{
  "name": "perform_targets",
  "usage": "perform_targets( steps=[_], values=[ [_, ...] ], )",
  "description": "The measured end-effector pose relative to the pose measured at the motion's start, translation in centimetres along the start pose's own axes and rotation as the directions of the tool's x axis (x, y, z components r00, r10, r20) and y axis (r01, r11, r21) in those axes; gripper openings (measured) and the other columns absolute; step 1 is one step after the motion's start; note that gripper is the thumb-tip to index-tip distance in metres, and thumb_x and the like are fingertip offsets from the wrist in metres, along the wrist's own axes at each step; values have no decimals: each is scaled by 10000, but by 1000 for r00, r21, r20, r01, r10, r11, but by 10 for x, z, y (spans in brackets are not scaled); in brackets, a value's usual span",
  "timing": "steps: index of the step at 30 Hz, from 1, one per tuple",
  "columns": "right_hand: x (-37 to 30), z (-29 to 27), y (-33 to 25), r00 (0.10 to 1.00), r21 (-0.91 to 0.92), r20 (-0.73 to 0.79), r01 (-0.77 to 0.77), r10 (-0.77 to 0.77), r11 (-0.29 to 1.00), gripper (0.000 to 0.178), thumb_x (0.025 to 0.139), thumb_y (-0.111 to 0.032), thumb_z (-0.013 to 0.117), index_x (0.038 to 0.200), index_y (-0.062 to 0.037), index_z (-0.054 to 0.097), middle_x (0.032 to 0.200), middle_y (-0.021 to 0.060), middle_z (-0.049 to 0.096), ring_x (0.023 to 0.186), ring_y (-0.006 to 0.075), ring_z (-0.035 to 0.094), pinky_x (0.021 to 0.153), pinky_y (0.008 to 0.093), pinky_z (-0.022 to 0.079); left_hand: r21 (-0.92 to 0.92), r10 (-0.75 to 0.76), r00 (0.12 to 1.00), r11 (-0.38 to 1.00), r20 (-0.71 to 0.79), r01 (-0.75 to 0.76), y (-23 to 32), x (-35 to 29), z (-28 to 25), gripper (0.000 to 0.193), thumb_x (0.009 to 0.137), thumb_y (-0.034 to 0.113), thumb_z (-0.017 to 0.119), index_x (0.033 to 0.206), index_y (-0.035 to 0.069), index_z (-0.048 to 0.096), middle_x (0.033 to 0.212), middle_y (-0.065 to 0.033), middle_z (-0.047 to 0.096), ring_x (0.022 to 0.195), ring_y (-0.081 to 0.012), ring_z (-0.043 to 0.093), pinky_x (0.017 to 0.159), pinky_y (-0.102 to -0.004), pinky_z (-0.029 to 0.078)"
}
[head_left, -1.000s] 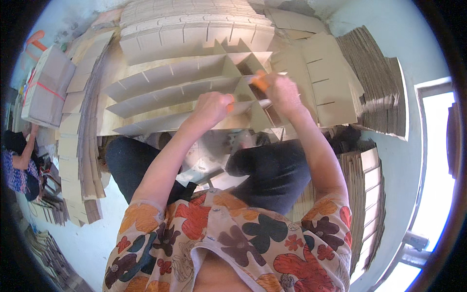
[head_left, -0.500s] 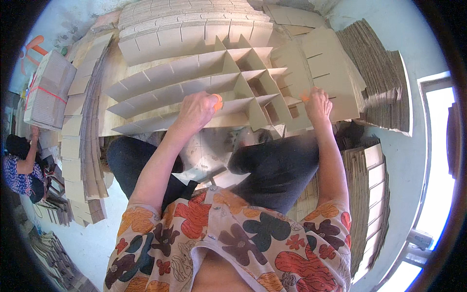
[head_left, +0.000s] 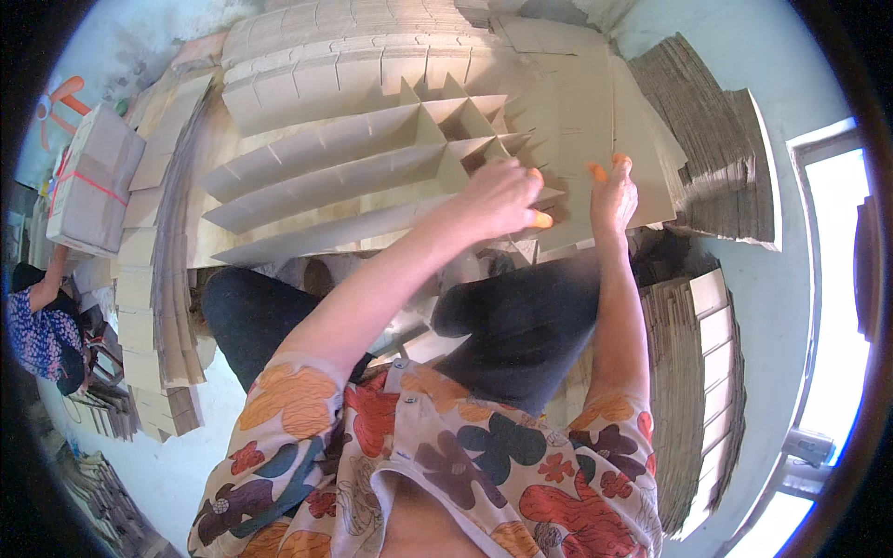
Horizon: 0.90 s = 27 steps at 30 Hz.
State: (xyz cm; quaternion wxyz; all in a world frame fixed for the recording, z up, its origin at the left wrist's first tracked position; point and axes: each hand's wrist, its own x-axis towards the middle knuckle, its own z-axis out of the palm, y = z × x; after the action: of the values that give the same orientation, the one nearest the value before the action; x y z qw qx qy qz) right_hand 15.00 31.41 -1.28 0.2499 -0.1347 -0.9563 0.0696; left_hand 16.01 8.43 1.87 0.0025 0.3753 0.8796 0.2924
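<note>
A cardboard divider grid [head_left: 456, 119] of long slotted strips crossed by short ones lies in front of me. My left hand [head_left: 498, 197] reaches across the right end of its nearest strips and hides part of the crossings. Orange covers sit on its thumb and a fingertip, which are spread apart; no held piece shows between them. At the right, my right hand [head_left: 614, 197] is over flat slotted cardboard sheets [head_left: 577, 116]. Its orange-covered thumb and forefinger are apart, the other fingers curled, with nothing visible in its grasp.
Stacked slotted cardboard [head_left: 363, 65] lines the far side, with more stacks at left [head_left: 163, 214], far right [head_left: 712, 139] and lower right [head_left: 698, 391]. A carton with red strap [head_left: 93, 181] and an orange-bladed fan [head_left: 63, 100] stand at left. Another person [head_left: 46, 321] sits there.
My left hand has moved right from the middle of the nearest strips to the crossings. My right hand has shifted slightly, and its thumb and forefinger have parted.
</note>
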Motion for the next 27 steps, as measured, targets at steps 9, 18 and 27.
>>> perform_targets(
  steps=[9, 18, 27],
  values=[
    [-6, -82, -13, 954, 207, -270, 193, -134, 959, 600, 824, -27, 632, 1367, -148, 405, 785, 119, 678, 573, 247, 637, 513, 346, 499, 76, 55, 992, 995, 115, -64, -9, 77, 51, 120, 787, 112, 570, 859, 68, 655, 838, -165, 646, 831, -344, 637, 697, -451, 495],
    [1, -117, -38, 947, 211, -280, 219, -156, 953, 458, 803, -114, 707, 1233, -52, 562, 681, 137, 620, 507, 143, 512, 494, 284, 446, -84, -135, 951, 990, -277, 116, -27, -3, -18, 302, 814, 250, 656, 1040, 50, 644, 827, -179, 626, 797, -329, 626, 703, -424, 498],
    [-20, -107, -133, 910, 542, 110, 282, -400, 791, 572, 746, -10, 711, 1282, -69, 522, 715, 258, 501, 525, 68, 397, 497, 235, 405, 108, -312, 911, 930, -271, 351, -58, -151, -45, 276, 732, 164, 715, 985, 69, 656, 774, -171, 623, 723, -336, 613, 648, -422, 495]
  ],
)
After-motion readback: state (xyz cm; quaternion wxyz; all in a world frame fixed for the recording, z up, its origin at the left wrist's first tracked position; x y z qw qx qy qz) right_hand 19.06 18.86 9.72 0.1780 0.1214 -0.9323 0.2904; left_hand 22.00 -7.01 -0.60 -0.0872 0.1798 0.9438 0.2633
